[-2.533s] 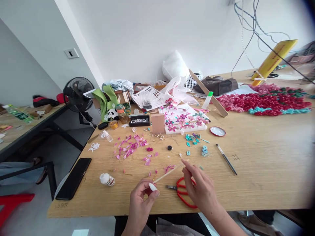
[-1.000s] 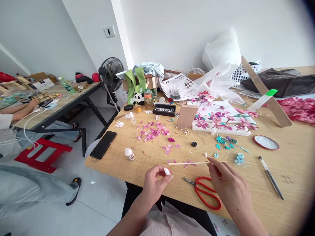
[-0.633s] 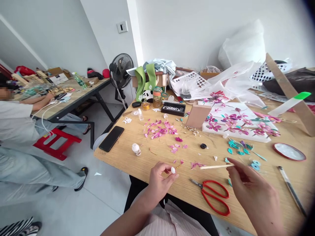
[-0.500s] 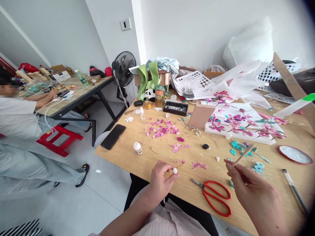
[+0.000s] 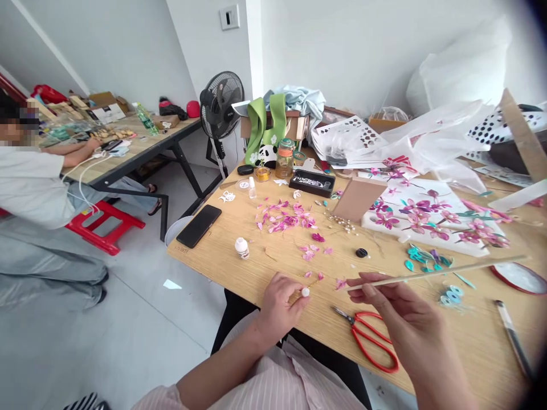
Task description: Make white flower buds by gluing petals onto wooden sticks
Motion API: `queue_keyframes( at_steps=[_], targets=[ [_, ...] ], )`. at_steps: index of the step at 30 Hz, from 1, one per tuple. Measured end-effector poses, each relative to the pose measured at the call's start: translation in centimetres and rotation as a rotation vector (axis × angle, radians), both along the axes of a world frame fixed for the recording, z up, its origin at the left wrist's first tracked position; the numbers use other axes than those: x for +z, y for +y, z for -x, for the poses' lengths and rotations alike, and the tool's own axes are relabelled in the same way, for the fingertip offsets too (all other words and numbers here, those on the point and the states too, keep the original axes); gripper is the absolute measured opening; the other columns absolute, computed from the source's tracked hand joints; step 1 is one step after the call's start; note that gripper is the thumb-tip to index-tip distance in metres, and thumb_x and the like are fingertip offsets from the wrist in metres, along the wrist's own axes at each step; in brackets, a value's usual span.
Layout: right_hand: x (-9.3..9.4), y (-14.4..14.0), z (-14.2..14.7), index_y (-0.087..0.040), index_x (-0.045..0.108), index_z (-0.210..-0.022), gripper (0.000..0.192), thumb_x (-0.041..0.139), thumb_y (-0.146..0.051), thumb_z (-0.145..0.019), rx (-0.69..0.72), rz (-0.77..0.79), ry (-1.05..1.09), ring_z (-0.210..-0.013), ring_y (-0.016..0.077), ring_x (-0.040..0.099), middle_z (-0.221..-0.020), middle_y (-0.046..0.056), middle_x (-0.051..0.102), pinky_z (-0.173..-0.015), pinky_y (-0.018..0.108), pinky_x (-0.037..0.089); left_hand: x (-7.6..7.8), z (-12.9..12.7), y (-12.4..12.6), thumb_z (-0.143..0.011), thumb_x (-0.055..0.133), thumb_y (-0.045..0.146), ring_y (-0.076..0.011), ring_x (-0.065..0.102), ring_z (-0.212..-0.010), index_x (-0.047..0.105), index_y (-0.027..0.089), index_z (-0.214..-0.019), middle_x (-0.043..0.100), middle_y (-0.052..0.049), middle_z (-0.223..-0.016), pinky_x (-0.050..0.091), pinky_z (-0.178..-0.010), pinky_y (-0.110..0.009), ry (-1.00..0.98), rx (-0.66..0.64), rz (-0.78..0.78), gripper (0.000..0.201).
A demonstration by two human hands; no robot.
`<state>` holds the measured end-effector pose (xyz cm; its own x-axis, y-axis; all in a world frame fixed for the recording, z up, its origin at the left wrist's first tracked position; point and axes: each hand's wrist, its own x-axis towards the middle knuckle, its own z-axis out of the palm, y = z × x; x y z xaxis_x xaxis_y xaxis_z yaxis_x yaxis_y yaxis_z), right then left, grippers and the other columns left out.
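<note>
My left hand (image 5: 282,304), fingers pinched, holds a small white round piece (image 5: 305,292) over the table's front edge. A thin golden stem (image 5: 314,283) extends beyond it toward a pink petal (image 5: 320,276); whether they are joined I cannot tell. My right hand (image 5: 397,307) grips a thin pale stick (image 5: 436,274) between thumb and fingers. The stick lies nearly level, its left end pointing toward my left hand. Beneath the right hand, red-handled scissors (image 5: 371,339) rest on the table, partly covered by it. A white-capped bottle (image 5: 241,248) stands left of my hands.
Pink petals (image 5: 286,216) are scattered mid-table, near a black phone (image 5: 199,226). To the right lie teal pieces (image 5: 427,259), blue spools (image 5: 452,295), a pen (image 5: 513,336) and a white-filled lid (image 5: 519,277). Finished-looking flowers (image 5: 421,219) lie behind. Another person (image 5: 32,188) sits at the left table.
My right hand has moved left, nearer my left hand, and the stick has swung to nearly level. My left hand keeps its pinch. The view has shifted slightly.
</note>
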<state>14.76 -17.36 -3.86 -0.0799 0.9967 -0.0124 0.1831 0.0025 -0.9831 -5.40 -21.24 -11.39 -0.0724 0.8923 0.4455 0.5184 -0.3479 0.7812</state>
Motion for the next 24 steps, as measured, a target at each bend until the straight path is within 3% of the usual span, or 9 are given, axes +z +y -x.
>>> queue_keyframes(
  at_steps=[4, 12, 19, 24],
  targets=[
    [-0.3, 0.1, 1.4, -0.02, 0.071, -0.09, 0.032, 0.061, -0.05, -0.086, 0.085, -0.044, -0.099, -0.081, 0.02, 0.07, -0.1, 0.01, 0.072, -0.072, 0.029, 0.059, 0.0, 0.1, -0.1, -0.082, 0.069, 0.018, -0.019, 0.057, -0.08, 0.062, 0.019, -0.086, 0.067, -0.004, -0.08, 0.048, -0.074, -0.033, -0.011, -0.002, 0.023, 0.008],
    [-0.1, -0.3, 3.5, -0.022, 0.069, -0.082, 0.025, 0.057, -0.042, -0.09, 0.142, -0.331, -0.346, -0.088, 0.0204, 0.068, -0.096, 0.007, 0.073, -0.075, 0.028, 0.054, 0.2, 0.2, -0.2, -0.086, 0.065, 0.026, -0.02, 0.057, -0.081, 0.063, 0.018, -0.086, 0.068, -0.005, -0.08, 0.048, -0.074, -0.034, 0.003, -0.006, 0.058, 0.008],
    [0.5, -0.5, 4.4, -0.023, 0.066, -0.082, 0.018, 0.055, -0.032, -0.093, 0.191, -0.506, -0.404, -0.084, 0.0177, 0.068, -0.092, 0.004, 0.072, -0.073, 0.027, 0.053, 0.4, 0.3, -0.2, -0.086, 0.066, 0.027, -0.0198, 0.056, -0.079, 0.062, 0.018, -0.084, 0.067, -0.004, -0.078, 0.048, -0.073, -0.033, 0.012, -0.009, 0.034, 0.01],
    [0.3, -0.4, 4.6, -0.023, 0.065, -0.083, 0.015, 0.055, -0.029, -0.093, 0.213, -0.523, -0.416, -0.088, 0.019, 0.068, -0.096, 0.005, 0.071, -0.075, 0.029, 0.054, 0.5, 0.3, -0.2, -0.085, 0.066, 0.025, -0.0194, 0.055, -0.078, 0.062, 0.017, -0.083, 0.066, -0.005, -0.078, 0.047, -0.071, -0.032, 0.005, -0.005, 0.041, 0.009]
  ],
)
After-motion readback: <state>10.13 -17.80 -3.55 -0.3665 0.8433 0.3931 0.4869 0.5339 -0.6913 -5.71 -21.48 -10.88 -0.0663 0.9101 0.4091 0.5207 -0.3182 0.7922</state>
